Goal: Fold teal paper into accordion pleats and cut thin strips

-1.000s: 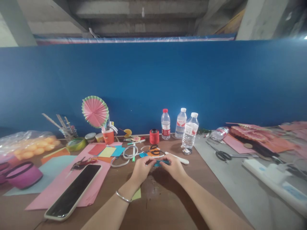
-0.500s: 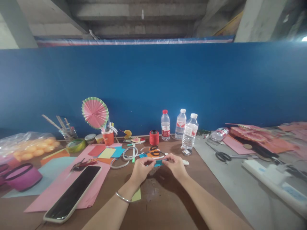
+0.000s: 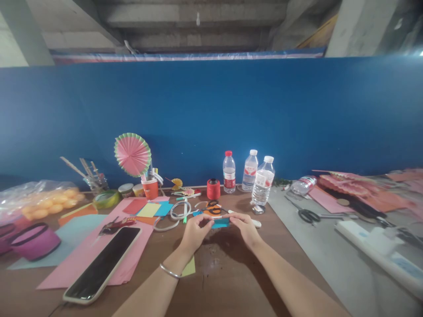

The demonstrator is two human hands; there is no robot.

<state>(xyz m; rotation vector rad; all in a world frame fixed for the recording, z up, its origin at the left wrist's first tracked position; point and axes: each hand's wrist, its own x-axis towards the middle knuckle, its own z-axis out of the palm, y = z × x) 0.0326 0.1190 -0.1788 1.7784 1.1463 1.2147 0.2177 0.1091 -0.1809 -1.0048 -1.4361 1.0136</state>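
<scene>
Both of my hands pinch a small piece of blue paper [image 3: 220,223] between them, above the brown table. My left hand [image 3: 195,231] has its fingertips closed on the paper's left end. At the other end, my right hand [image 3: 245,229] grips it between thumb and fingers. Just behind the paper lie orange-handled scissors [image 3: 213,206] and a white cord [image 3: 178,210]. A yellow paper square [image 3: 189,267] is partly covered by my left wrist. Whether the blue paper is folded is too small to tell.
A red thread spool [image 3: 213,189] and water bottles [image 3: 263,180] stand at the back. On the left are a phone [image 3: 104,264], pink paper [image 3: 132,264] and a cup [image 3: 151,189] holding a paper fan [image 3: 132,154]. Rightward lie black scissors [image 3: 308,215] and a power strip [image 3: 353,235].
The blue paper shows slightly more between my fingertips, and my right fingers have shifted a little. The whole view has moved slightly; the table things stay put.
</scene>
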